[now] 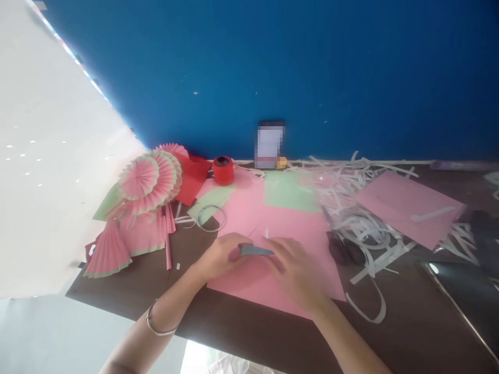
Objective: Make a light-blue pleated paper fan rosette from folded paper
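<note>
A small, narrow grey-blue piece with a pointed right end spans the gap between my hands; blur hides its exact kind. My left hand has its fingers closed round the left end, where a bit of pink shows. At the pointed end, the thumb and fingers of my right hand close about the tip. Both hands are just above a large pink paper sheet on the dark table. A small white scrap lies on the sheet beyond the fingers.
Pleated pink-and-green paper fans pile up at left. Behind are a red tape roll, a silvery ring and green paper. White paper strips, dark scissors, another pink sheet and a dark, shiny device lie right.
</note>
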